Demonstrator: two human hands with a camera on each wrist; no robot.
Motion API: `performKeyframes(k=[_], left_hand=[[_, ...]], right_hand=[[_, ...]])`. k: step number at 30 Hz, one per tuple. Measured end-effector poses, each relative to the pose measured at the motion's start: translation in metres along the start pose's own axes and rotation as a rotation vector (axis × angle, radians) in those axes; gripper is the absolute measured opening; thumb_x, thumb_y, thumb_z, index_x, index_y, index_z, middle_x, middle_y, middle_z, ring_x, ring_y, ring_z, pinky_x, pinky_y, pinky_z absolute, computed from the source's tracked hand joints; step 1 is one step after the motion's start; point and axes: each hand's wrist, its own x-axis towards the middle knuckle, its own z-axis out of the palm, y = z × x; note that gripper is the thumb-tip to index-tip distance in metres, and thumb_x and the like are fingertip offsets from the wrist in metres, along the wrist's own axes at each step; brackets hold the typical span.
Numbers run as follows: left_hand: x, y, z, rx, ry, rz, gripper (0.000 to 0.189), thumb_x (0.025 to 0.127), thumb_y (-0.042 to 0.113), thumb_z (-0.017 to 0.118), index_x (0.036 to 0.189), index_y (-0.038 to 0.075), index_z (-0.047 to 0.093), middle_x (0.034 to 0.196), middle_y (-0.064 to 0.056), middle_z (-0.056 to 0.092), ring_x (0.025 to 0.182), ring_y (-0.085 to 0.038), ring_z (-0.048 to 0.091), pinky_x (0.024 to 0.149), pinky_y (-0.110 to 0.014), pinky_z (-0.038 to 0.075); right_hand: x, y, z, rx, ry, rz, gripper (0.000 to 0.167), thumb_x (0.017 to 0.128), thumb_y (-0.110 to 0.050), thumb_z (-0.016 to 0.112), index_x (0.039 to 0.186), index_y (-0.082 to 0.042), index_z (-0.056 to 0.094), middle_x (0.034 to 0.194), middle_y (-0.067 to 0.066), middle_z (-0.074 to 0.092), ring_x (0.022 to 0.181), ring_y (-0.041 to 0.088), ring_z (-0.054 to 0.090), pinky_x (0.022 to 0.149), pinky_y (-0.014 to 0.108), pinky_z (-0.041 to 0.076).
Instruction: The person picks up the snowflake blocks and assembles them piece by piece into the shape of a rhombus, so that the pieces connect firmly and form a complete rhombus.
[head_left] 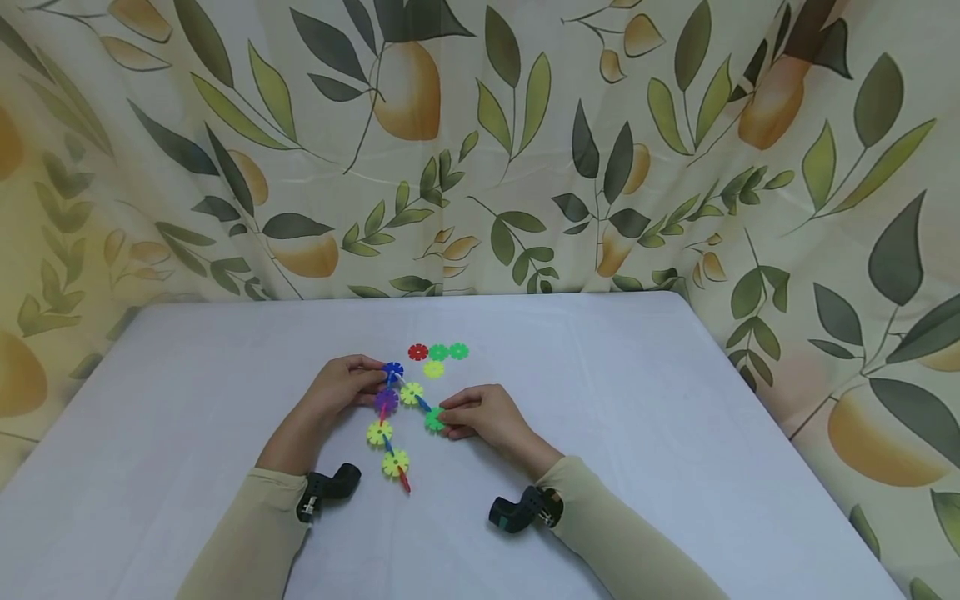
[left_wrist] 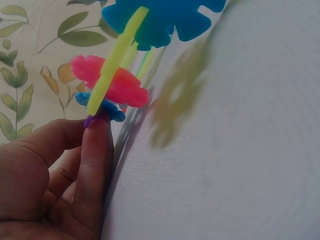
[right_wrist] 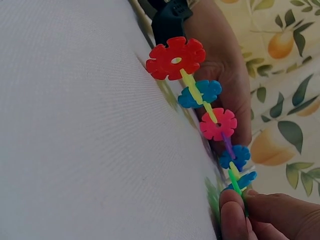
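A chain of slotted, flower-shaped plastic discs bends between my hands in the head view. My left hand (head_left: 342, 385) pinches the chain at its bend, by the blue disc (head_left: 393, 371) and the purple disc (head_left: 386, 401). From there one leg comes towards me through yellow discs to a red disc (head_left: 404, 480) seen edge-on. The other leg crosses a yellow disc (head_left: 411, 393) to a green disc (head_left: 434, 419), which my right hand (head_left: 487, 417) pinches between thumb and fingers. In the left wrist view, fingertips cover most of the purple piece (left_wrist: 89, 121).
Beyond the chain lie several loose discs on the white table (head_left: 637, 400): a red one (head_left: 417, 352), two green ones (head_left: 438, 352) and a yellow one (head_left: 433, 369). A patterned curtain (head_left: 465, 167) hangs behind the table's far edge. Black cameras sit at both wrists.
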Motion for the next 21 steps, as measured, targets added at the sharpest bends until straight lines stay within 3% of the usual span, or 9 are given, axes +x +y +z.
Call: performKeyframes(k=[21], left_hand=[[-0.0003, 0.0022, 0.0054, 0.028, 0.011, -0.015, 0.024, 0.095, 0.011, 0.064, 0.116, -0.002, 0.063, 0.091, -0.006, 0.071, 0.072, -0.009, 0.065, 0.065, -0.022, 0.058]], right_hand=[[-0.0006, -0.0053, 0.0056, -0.010, 0.045, 0.024, 0.017, 0.087, -0.005, 0.073, 0.102, 0.003, 0.073, 0.086, 0.012, 0.075, 0.064, 0.012, 0.070, 0.067, 0.027, 0.060]])
